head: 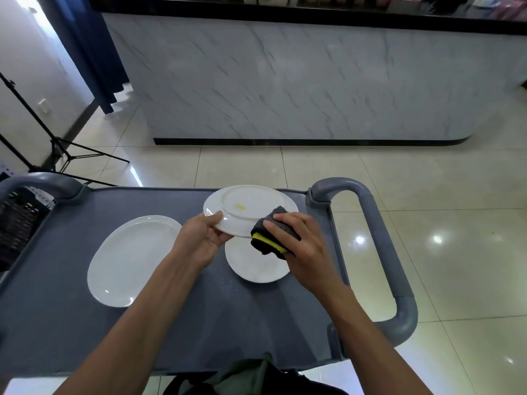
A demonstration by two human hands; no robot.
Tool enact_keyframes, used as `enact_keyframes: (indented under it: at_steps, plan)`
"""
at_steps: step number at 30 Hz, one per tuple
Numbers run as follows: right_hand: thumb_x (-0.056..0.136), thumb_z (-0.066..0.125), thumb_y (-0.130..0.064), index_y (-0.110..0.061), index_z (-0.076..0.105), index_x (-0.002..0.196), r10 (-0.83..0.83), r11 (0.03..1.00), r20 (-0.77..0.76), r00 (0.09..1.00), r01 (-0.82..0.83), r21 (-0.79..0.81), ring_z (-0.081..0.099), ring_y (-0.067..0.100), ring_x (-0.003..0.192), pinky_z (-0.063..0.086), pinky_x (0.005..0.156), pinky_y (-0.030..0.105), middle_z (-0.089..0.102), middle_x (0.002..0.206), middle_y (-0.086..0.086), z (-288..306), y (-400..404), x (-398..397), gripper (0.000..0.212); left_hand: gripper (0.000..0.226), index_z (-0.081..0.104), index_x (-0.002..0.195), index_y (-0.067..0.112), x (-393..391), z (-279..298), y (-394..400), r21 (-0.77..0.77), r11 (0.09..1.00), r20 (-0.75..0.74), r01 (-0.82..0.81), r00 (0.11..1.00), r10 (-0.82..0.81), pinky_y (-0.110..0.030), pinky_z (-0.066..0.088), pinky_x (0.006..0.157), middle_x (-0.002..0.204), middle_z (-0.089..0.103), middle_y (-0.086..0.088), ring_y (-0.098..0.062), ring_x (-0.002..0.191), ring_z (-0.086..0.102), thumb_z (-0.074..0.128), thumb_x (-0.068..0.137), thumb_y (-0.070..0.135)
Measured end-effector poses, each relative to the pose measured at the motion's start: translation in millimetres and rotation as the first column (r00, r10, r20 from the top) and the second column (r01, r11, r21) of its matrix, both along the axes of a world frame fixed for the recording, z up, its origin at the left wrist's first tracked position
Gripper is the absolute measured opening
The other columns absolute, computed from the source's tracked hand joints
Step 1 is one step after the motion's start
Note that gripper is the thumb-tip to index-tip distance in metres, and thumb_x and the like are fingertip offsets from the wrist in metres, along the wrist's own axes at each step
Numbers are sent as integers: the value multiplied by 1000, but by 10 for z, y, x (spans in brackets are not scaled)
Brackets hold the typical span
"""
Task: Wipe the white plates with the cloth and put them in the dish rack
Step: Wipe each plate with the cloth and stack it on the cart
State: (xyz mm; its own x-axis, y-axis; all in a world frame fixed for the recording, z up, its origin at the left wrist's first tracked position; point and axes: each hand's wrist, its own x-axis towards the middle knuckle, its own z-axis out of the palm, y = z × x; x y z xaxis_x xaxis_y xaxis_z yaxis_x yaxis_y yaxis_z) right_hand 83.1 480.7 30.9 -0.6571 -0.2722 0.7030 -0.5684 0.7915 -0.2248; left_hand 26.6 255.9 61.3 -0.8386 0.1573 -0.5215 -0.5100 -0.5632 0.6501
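My left hand [204, 236] grips a round white plate [248, 209] by its near left rim and holds it tilted above the cart, underside up, a small yellow sticker showing. My right hand [296, 238] holds a folded dark grey cloth with a yellow edge [271, 238] against the plate's right rim. Under the cloth, a second round white plate [253, 266] lies flat on the cart. A large oval white plate [128, 260] lies flat to the left. A black dish rack [17, 223] stands at the cart's far left edge, partly out of view.
Everything sits on a grey cart top [214, 323] with grey loop handles on the right [382, 252] and far left [42, 182]. Tiled floor lies beyond, with a marble-look counter [285, 81] ahead and a black tripod [57, 146] at the left.
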Motion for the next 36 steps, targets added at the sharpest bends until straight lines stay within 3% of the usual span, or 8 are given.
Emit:
enact_keyframes:
  at_steps: [3, 10, 16, 21, 25, 29, 32, 36]
  plan:
    - [84, 68, 8, -11, 65, 130, 22, 999, 93, 995, -19, -32, 58, 37, 114, 47, 93, 50, 62, 129, 12, -16, 2, 51, 51, 33, 53, 134, 1, 6, -16, 2, -28, 1000, -42, -9, 999, 7, -43, 62, 79, 128, 66, -19, -33, 115, 65, 44, 102, 1]
    - [87, 70, 4, -10, 61, 134, 80, 952, 267, 960, 6, -306, 56, 26, 120, 49, 99, 42, 61, 131, 5, 113, -54, 110, 51, 29, 59, 127, 5, -1, -20, 5, -46, 998, -79, -50, 996, 46, -40, 62, 69, 123, 68, -16, -29, 103, 70, 46, 101, 1]
    - [85, 69, 0, -21, 60, 136, 102, 872, 442, 891, 134, -471, 54, 15, 123, 47, 103, 38, 61, 131, -6, 270, -152, 93, 57, 28, 64, 120, 11, -32, -50, -35, -126, 988, -149, -86, 987, 67, -45, 61, 71, 115, 73, -11, -29, 98, 72, 49, 99, 0]
    - [82, 71, -4, -36, 55, 137, 122, 818, 483, 867, 187, -544, 53, 7, 125, 46, 105, 39, 60, 132, -16, 330, -273, -43, 65, 30, 64, 122, 12, 27, -70, 2, -221, 973, -199, -67, 980, 22, -50, 62, 73, 112, 73, -14, -34, 96, 70, 54, 97, -1]
    - [80, 76, -18, -36, 56, 128, 82, 786, 488, 869, 245, -568, 56, 2, 116, 48, 100, 31, 62, 123, -19, 331, -463, -183, 55, 30, 65, 121, 9, 98, -48, 93, -262, 965, -260, -29, 965, -42, -43, 61, 65, 109, 71, -19, -34, 89, 69, 54, 96, -3]
    - [86, 72, -26, -33, 57, 116, 40, 815, 461, 886, 238, -528, 56, 5, 108, 49, 93, 34, 60, 114, -20, 293, -577, -222, 34, 31, 64, 122, 6, 102, -34, 101, -291, 956, -276, -43, 960, -41, -55, 57, 82, 110, 69, -22, -38, 93, 68, 54, 95, -4]
    - [89, 67, -17, -20, 59, 131, -28, 925, 373, 927, 165, -341, 51, 16, 127, 42, 104, 42, 58, 135, -6, 244, -610, -197, 42, 27, 67, 118, 8, 100, -18, 89, -282, 957, -274, -62, 962, -18, -44, 58, 73, 105, 72, -18, -34, 91, 69, 55, 96, -2]
    - [97, 55, -31, -22, 34, 153, -30, 996, 378, 925, 59, -66, 23, 21, 150, 29, 115, 48, 28, 161, 1, 142, -608, -117, 61, 26, 69, 117, 10, 75, -14, 73, -292, 953, -292, -82, 956, -7, -40, 57, 69, 106, 73, -18, -33, 91, 69, 57, 96, 3]
